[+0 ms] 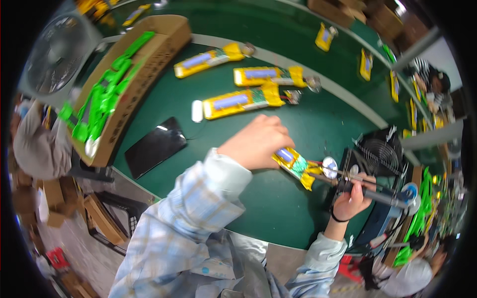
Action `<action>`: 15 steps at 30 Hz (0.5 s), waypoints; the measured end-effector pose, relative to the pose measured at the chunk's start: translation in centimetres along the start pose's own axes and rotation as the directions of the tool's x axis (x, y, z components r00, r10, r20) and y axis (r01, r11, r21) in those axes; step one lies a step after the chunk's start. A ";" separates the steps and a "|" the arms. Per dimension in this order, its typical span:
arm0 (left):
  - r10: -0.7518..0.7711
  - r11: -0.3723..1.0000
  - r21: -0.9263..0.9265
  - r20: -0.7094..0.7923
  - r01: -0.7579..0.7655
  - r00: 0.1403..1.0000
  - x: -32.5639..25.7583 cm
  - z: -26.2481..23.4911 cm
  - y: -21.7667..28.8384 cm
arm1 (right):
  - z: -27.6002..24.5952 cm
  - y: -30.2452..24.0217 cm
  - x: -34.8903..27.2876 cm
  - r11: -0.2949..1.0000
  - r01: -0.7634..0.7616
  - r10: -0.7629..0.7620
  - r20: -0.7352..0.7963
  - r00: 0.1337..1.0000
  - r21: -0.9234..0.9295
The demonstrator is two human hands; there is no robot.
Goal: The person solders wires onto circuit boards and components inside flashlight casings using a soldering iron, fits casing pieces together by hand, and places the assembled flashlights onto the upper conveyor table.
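Note:
My left hand (261,141) is closed round a yellow casing (299,167), which has a blue-purple cell and a green circuit board. At the casing's right end, wires lead to a small round metal part (329,167). My right hand (354,198) grips a soldering iron (343,185) by its dark handle, the metal tip pointing left at the board end. Whether the tip touches the board, I cannot tell. Beyond my left hand lie three similar yellow casings (226,103), (263,75), (208,59) with wired round parts. A small white piece (197,111) sits beside the nearest one.
On the left, a cardboard box (164,37) holds bright green plastic parts (107,97). A black phone (156,147) lies on the green table. At the right stand a black fan (380,151) and a blue box-shaped unit (370,221). More yellow casings (324,37) lie on the belt behind.

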State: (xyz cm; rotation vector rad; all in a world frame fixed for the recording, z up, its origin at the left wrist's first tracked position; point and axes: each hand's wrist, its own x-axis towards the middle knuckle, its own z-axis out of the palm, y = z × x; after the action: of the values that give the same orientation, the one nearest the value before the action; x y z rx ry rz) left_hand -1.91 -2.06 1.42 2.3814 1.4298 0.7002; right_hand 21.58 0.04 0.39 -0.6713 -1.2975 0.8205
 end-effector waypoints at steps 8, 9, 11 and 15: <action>-0.002 0.994 0.100 -0.328 0.037 0.945 -6.8 -3.3 3.7 | -1.1 0.1 -0.5 0.999 -0.013 0.013 -0.011 1.000 0.032; -0.049 0.994 0.078 -0.319 0.078 0.946 -8.2 -5.1 3.5 | -1.0 0.0 -0.6 0.993 -0.113 0.116 -0.078 0.990 0.040; -0.097 0.974 0.157 -0.349 0.161 0.932 -9.6 -9.3 3.0 | -2.9 0.6 0.1 0.992 -0.125 0.126 -0.068 0.990 0.011; -0.499 0.662 0.246 -0.560 0.708 0.661 -16.1 -18.6 -4.0 | -0.5 -0.4 0.0 0.990 -0.125 0.128 -0.053 0.990 0.063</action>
State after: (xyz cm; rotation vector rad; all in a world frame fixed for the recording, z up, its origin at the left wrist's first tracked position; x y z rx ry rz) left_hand -21.19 -14.57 11.10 1.7878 2.6959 0.8113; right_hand 22.16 -0.22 0.60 -0.7301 -1.1838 0.9328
